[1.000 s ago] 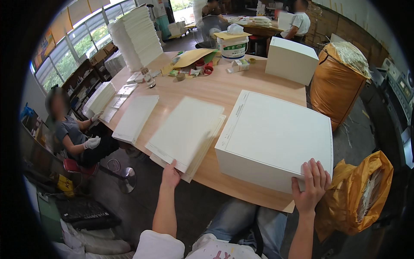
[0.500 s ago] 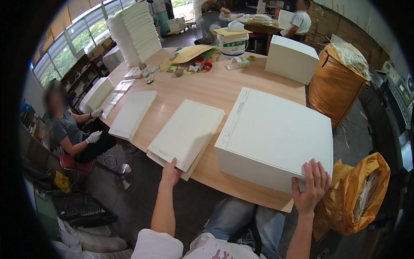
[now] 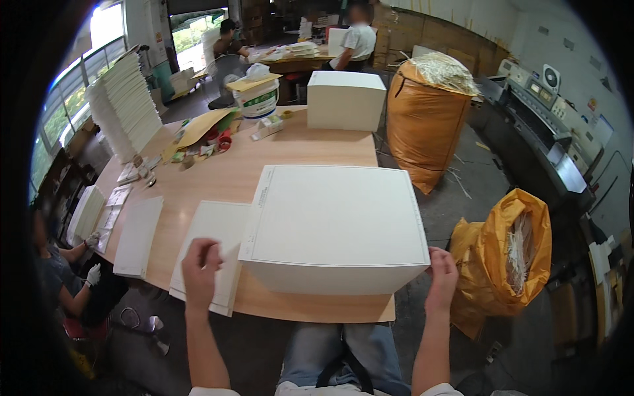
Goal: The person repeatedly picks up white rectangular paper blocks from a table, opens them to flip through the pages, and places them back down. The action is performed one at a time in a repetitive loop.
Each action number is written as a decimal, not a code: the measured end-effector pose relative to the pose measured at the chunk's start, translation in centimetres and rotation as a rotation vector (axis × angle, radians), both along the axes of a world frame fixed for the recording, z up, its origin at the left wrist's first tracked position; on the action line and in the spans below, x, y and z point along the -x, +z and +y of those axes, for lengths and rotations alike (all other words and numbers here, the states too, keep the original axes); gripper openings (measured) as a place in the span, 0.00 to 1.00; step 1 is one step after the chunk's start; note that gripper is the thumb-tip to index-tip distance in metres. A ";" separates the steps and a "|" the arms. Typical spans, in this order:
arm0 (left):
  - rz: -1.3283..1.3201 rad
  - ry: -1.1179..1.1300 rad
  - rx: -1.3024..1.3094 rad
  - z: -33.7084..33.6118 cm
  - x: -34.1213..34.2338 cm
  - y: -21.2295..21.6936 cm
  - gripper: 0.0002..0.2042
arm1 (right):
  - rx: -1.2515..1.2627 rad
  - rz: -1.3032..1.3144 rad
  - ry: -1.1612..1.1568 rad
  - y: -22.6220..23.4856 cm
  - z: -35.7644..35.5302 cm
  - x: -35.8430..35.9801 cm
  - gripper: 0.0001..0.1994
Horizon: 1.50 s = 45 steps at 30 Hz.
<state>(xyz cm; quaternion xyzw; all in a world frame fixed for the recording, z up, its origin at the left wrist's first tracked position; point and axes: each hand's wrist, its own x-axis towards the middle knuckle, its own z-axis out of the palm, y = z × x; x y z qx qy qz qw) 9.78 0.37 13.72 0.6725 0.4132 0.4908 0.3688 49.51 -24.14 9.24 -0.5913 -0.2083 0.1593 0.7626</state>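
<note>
While both forearms are raised from the lower edge toward the wooden table (image 3: 218, 178), the large white stack of sheets (image 3: 340, 228) is framed between the two hands at the near edge of the tabletop. The left hand (image 3: 200, 272) is held upright with its back toward the camera, wrist straight, and its fingers are curled together over the near corner of a thin pile of white boards (image 3: 214, 254) lying just left of the big stack; the corner appears to be pinched between thumb and fingertips, though the contact itself is hidden by the hand. The right hand (image 3: 441, 277) is set against the near right corner of the big stack, fingers bent loosely and pressed to its side, with nothing enclosed in the palm. A narrower white pile (image 3: 139, 235) is seen further left, apart from the boards. A tall leaning pile of white sheets (image 3: 125, 109) is stood at the far left of the table, and a white bucket (image 3: 256, 99) and a white box (image 3: 345, 100) are placed at the far end. Two orange sacks (image 3: 422, 119) (image 3: 505, 261) full of paper strips are seen on the floor to the right. A seated person's gloved hand (image 3: 92, 274) is visible at the left edge.
</note>
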 end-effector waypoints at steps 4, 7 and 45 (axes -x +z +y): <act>0.154 -0.453 -0.425 -2.8 -13.6 5.5 0.11 | 0.091 -0.129 -0.031 -0.7 0.1 0.2 0.09; 0.274 -0.667 -0.674 -2.4 -18.8 5.1 0.11 | 0.226 -0.253 -0.054 -0.5 -0.3 -0.3 0.12; 0.161 -0.917 -0.323 -1.7 -20.0 3.1 0.33 | -0.064 0.117 0.257 10.9 4.2 0.9 0.19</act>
